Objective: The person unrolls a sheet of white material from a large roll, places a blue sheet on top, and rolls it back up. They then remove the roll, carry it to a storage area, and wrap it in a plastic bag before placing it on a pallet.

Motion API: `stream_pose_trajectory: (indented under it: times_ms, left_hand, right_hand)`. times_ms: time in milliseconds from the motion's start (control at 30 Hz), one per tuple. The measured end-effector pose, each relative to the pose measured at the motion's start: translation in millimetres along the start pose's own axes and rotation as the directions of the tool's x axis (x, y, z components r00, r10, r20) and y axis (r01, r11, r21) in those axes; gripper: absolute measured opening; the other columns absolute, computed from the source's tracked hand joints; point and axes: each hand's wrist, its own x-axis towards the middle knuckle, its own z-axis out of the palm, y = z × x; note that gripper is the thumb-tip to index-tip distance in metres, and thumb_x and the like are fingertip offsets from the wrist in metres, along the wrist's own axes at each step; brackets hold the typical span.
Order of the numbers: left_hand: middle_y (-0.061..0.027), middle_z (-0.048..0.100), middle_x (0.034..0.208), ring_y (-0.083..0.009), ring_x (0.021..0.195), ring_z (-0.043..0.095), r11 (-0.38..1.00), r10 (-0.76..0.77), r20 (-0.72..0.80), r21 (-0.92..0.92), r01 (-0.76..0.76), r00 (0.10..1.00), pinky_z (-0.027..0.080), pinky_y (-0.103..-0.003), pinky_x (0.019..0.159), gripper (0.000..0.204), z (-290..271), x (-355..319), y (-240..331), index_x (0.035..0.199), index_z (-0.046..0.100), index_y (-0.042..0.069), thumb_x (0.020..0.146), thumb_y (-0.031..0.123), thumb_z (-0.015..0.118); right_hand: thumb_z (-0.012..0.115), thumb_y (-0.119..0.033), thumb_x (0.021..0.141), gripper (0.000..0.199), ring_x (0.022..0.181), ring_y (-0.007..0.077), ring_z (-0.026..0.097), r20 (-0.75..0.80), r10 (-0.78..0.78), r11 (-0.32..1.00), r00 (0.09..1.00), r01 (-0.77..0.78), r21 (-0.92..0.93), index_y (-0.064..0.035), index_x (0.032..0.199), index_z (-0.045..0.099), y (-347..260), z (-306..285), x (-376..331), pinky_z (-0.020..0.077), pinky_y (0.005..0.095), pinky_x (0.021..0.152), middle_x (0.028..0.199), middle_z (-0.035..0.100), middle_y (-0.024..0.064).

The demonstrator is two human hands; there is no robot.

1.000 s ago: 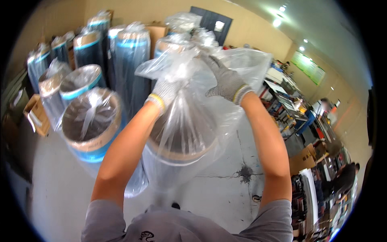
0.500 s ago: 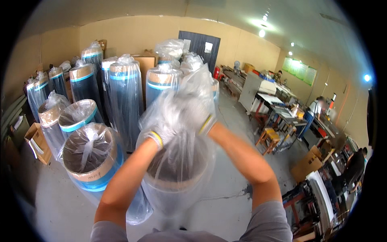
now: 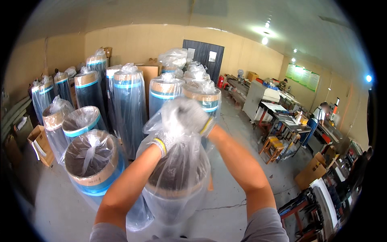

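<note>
Directly in front of me stands a wide tube with a brown rim [image 3: 173, 192], loosely covered by a clear plastic bag [image 3: 179, 169]. The bag is drawn together above the tube's mouth into a bunched neck. My left hand [image 3: 164, 142], in a pale knit glove with a yellow-edged cuff, is closed around the neck from the left. Smeared by motion, my gloved right hand [image 3: 192, 117] is closed on the bunched plastic just above it. The fingertips of both hands are hidden or blurred. To the left, a similar tube [image 3: 96, 177] has its bag knotted inside the mouth.
Several tall bagged rolls [image 3: 129, 109] with blue bands crowd the left and back. An open cardboard box [image 3: 41, 145] sits at far left. On the right are a wooden stool [image 3: 272, 146], cluttered workbenches [image 3: 288, 121], a carton [image 3: 310, 172] and a person [image 3: 316, 117] beside a bench.
The loose plastic that stood up above my hands has been pulled down and bunched. My right hand has moved slightly left, over the neck. The view has tilted up slightly.
</note>
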Motion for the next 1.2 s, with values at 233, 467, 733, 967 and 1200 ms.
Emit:
stream_pose_trajectory:
  times_ms: [233,467,733,967,1200]
  left_hand:
    - [-0.0205,0.057,0.108,-0.0378,0.092,0.06,0.931,-0.219,0.347,0.354,0.089,0.912,0.05,-0.043,0.08,0.076,-43,38,45,0.126,0.046,0.001,0.065,0.033,0.078]
    - [-0.0185,0.059,0.119,-0.025,0.111,0.057,0.9,-0.222,0.787,-0.061,0.431,0.575,0.043,-0.038,0.099,0.05,-29,21,-1,0.127,0.053,-0.002,0.087,0.025,0.065]
    - [-0.008,0.067,0.112,-0.0153,0.099,0.06,0.567,-0.208,0.89,-0.229,0.791,0.407,0.048,-0.03,0.09,0.038,-118,45,3,0.118,0.064,-0.001,0.084,0.013,0.072]
    - [0.0012,0.051,0.06,-0.0051,0.043,0.035,0.091,-0.774,0.585,-0.274,0.957,0.241,0.027,-0.021,0.038,0.018,-166,3,-31,0.097,0.066,0.003,0.098,0.017,0.055]
    - [-0.0061,0.056,0.066,-0.0165,0.06,0.052,0.579,-0.729,0.281,-0.235,0.781,0.624,0.043,-0.029,0.058,0.018,-118,-29,-57,0.087,0.067,0.001,0.095,0.013,0.056]
  right_hand:
    - [0.078,-0.029,0.077,0.094,0.127,0.0335,0.047,-0.189,0.308,0.949,0.932,-0.288,0.129,-0.0044,0.15,0.023,3,-8,-57,0.0406,0.0399,0.105,0.142,0.042,0.0229]
    - [0.075,-0.048,0.078,0.088,0.125,0.0343,0.046,0.03,0.487,0.872,0.873,-0.488,0.037,-0.0045,0.144,0.035,33,80,-83,0.039,0.0399,0.105,0.141,0.044,0.0162]
    - [0.076,-0.032,0.08,0.064,0.11,0.0267,0.054,-0.253,0.618,0.674,0.745,-0.336,0.658,-0.0054,0.131,0.048,101,113,-83,0.0465,0.0366,0.094,0.124,0.053,0.0113]
    - [0.076,-0.022,0.083,0.046,0.097,0.0209,0.061,-0.181,0.681,0.541,0.709,-0.322,0.777,-0.0048,0.122,0.058,107,123,-87,0.0523,0.0342,0.085,0.109,0.061,0.0079]
    - [0.07,-0.019,0.089,0.031,0.099,0.0191,0.062,0.039,0.611,0.468,0.791,-0.4,0.788,-0.0002,0.113,0.063,100,105,-85,0.051,0.0331,0.088,0.109,0.065,0.0104]
